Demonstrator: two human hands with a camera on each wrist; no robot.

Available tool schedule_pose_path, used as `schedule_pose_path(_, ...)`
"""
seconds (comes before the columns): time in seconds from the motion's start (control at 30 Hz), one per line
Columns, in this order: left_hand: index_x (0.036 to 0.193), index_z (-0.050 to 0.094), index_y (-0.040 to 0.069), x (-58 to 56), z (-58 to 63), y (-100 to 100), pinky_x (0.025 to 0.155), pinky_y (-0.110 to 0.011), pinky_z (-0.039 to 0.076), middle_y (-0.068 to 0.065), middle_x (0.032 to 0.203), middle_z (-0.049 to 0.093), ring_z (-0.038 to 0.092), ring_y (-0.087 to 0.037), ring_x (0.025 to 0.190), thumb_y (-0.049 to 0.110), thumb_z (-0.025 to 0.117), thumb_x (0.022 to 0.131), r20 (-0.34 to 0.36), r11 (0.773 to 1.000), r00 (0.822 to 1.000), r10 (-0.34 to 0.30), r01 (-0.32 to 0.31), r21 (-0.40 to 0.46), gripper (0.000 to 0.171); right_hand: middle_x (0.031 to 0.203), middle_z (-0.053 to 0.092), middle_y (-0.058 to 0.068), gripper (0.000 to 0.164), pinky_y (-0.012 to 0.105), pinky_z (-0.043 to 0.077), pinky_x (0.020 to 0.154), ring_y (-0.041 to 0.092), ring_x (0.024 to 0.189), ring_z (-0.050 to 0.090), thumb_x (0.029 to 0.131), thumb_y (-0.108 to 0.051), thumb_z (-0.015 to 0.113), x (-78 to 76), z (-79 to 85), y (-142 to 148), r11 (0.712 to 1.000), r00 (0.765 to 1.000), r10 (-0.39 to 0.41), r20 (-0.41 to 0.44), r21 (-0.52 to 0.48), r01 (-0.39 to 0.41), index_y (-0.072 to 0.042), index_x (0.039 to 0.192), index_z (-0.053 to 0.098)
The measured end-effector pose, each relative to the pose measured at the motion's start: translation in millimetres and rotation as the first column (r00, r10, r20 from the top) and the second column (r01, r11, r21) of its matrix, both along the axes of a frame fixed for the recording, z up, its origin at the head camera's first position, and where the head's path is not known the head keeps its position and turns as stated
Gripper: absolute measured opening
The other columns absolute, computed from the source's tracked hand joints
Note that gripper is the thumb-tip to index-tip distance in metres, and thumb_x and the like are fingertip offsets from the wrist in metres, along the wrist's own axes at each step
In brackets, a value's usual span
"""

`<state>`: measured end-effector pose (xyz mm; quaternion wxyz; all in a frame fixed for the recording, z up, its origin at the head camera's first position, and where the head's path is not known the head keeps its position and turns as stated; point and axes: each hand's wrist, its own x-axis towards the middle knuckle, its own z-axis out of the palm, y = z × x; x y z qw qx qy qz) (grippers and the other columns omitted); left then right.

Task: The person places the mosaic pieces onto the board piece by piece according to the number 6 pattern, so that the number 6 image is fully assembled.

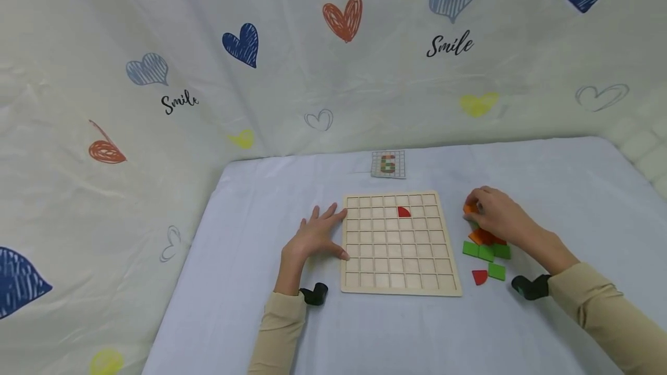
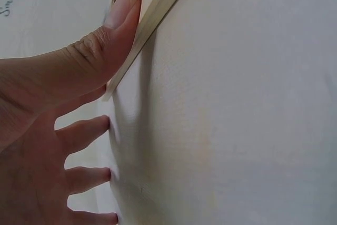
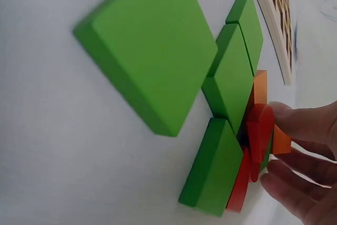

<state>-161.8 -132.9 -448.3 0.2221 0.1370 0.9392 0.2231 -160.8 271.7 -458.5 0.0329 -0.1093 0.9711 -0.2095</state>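
Observation:
A square wooden grid board [image 1: 396, 294] lies on the table with one red quarter-round block [image 1: 403, 212] in a cell of its upper part. My left hand [image 1: 314, 236] is spread at the board's left side, thumb and a fingertip touching the frame; the left wrist view shows the thumb [image 2: 121, 17] on the rim. Right of the board, my right hand [image 1: 497, 213] pinches an orange block [image 1: 470, 208] at the far end of a loose pile. Green square blocks [image 3: 158, 46], red rounded blocks [image 3: 259, 130] and more orange ones lie there. The fingers partly hide the pinched block.
A small card [image 1: 388, 164] with a coloured grid pattern lies behind the board. Nearer me, a red quarter-round block [image 1: 479, 277] and a green square [image 1: 497, 271] lie apart from the pile. A white cloth printed with hearts hangs behind the table.

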Motion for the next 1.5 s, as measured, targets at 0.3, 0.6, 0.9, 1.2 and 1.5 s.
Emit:
schedule_pose_path(0.3, 0.162, 0.034, 0.026, 0.5, -1.0, 3.5, 0.124, -0.070, 0.006, -0.001, 0.173, 0.016, 0.000, -0.043, 0.159, 0.036, 0.095, 0.071, 0.009, 1.000, 1.000, -0.003, 0.003, 0.001, 0.110, 0.098, 0.068, 0.020, 0.025, 0.051, 0.059, 0.080, 0.030, 0.086, 0.063, 0.085, 0.000, 0.081, 3.5, -2.4, -0.7, 0.993, 0.997, 0.038, -0.070, -0.109, -0.046, 0.007, 0.105, 0.067)
schedule_pose_path(0.6, 0.162, 0.035, 0.025, 1.1, -1.7, 5.1, 0.123, -0.070, 0.007, -0.001, 0.173, 0.017, 0.001, -0.043, 0.159, 0.036, 0.095, 0.070, 0.006, 1.000, 1.000, -0.003, 0.003, -0.002, 0.111, 0.098, 0.072, 0.019, 0.018, 0.053, 0.060, 0.082, 0.030, 0.086, 0.065, 0.086, 0.003, 0.078, 6.4, 1.9, -4.3, 0.990, 0.993, 0.032, -0.110, -0.136, -0.047, 0.007, 0.103, 0.073)
schedule_pose_path(0.9, 0.163, 0.034, 0.026, -0.1, -3.3, 2.9, 0.124, -0.070, 0.006, 0.000, 0.173, 0.015, 0.000, -0.042, 0.159, 0.036, 0.095, 0.071, 0.009, 1.000, 1.000, 0.001, -0.001, -0.009, 0.111, 0.105, 0.072, 0.022, 0.027, 0.050, 0.062, 0.080, 0.033, 0.088, 0.070, 0.084, 0.008, 0.074, 5.4, 3.3, -5.5, 0.981, 0.992, 0.073, -0.101, -0.171, -0.090, 0.010, 0.111, 0.073)
schedule_pose_path(1.2, 0.162, 0.035, 0.024, 2.6, 1.7, 1.4, 0.123, -0.071, 0.008, -0.002, 0.173, 0.017, 0.002, -0.044, 0.159, 0.035, 0.095, 0.071, 0.001, 1.000, 1.000, -0.003, 0.003, -0.006, 0.109, 0.109, 0.073, 0.025, 0.031, 0.051, 0.061, 0.084, 0.034, 0.091, 0.072, 0.085, 0.008, 0.074, 4.5, 6.0, -9.1, 0.978, 0.989, 0.098, -0.111, -0.172, -0.116, 0.010, 0.115, 0.071)
schedule_pose_path(1.5, 0.162, 0.036, 0.022, 3.2, 6.5, 2.1, 0.123, -0.071, 0.008, -0.004, 0.173, 0.018, 0.003, -0.045, 0.159, 0.035, 0.094, 0.072, -0.007, 1.000, 1.000, -0.007, 0.007, -0.008, 0.108, 0.112, 0.074, 0.022, 0.032, 0.050, 0.060, 0.086, 0.032, 0.094, 0.073, 0.088, 0.004, 0.074, -0.1, 9.1, -16.9, 0.971, 0.991, 0.103, -0.091, -0.206, -0.120, 0.008, 0.119, 0.071)
